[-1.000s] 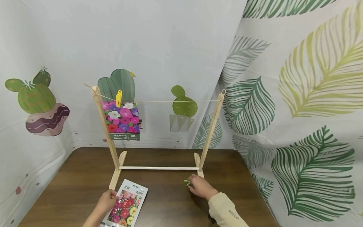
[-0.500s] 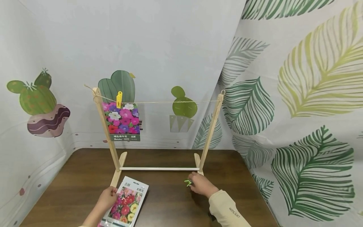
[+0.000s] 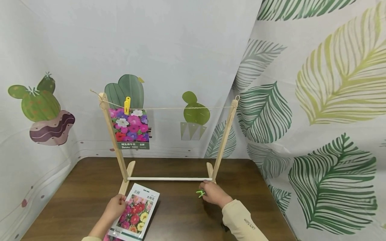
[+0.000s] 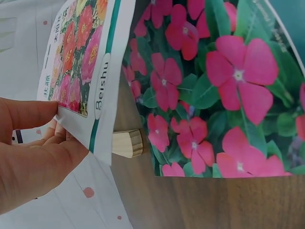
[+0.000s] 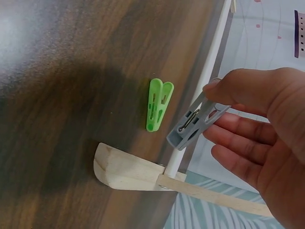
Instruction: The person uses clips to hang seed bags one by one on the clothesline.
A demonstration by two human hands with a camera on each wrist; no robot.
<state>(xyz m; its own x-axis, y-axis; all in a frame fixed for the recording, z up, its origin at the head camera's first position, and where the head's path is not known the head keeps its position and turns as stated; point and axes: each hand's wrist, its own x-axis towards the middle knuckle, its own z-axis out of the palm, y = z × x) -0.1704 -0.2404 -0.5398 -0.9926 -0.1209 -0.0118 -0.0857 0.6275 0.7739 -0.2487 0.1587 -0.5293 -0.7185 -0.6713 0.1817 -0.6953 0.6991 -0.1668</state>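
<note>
My left hand (image 3: 114, 209) pinches a white flower seed packet (image 3: 137, 211) by its left edge, thumb on the printed front, and the packet is tilted up in the left wrist view. A second packet (image 4: 195, 95) with pink flowers lies below it, mostly hidden in the head view. Between the thumb and fingers of my right hand (image 5: 257, 119) is a grey clothespin (image 5: 195, 121), which the hand hides in the head view. A green clothespin (image 5: 158, 105) lies on the table beside it, near the rack's right foot (image 5: 124, 167).
A wooden rack with a white crossbar (image 3: 169, 179) stands on the brown table (image 3: 178, 214). Its string (image 3: 175, 108) runs between two posts. A yellow clothespin (image 3: 127, 105) holds a petunia packet (image 3: 131, 127) at the string's left end. Printed curtains hang behind.
The white seed packet has risen slightly and shifted up the view with my left hand. My right hand has moved slightly away from the green clothespin, which shows more fully now.
</note>
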